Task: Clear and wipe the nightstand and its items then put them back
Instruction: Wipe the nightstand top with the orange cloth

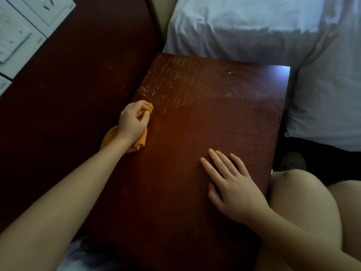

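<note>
The left hand point(132, 122) grips a bunched orange cloth point(109, 138) at the tabletop's point(214, 118) left edge. The right hand point(232, 188) lies flat and open at lower right. Best wipe in overlapping, evenly pressed strokes toward the pale streaks point(175, 83) at upper left.

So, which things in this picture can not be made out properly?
All in the head view:
1. Cloth: the left hand grips it and covers most of it.
2. Nightstand: its near end is hidden by the forearms and the lower edge.
3. Wall switches: cut off by the left edge, markings blurred.
4. Round dark thing beside the bed: too dim to name.
</note>
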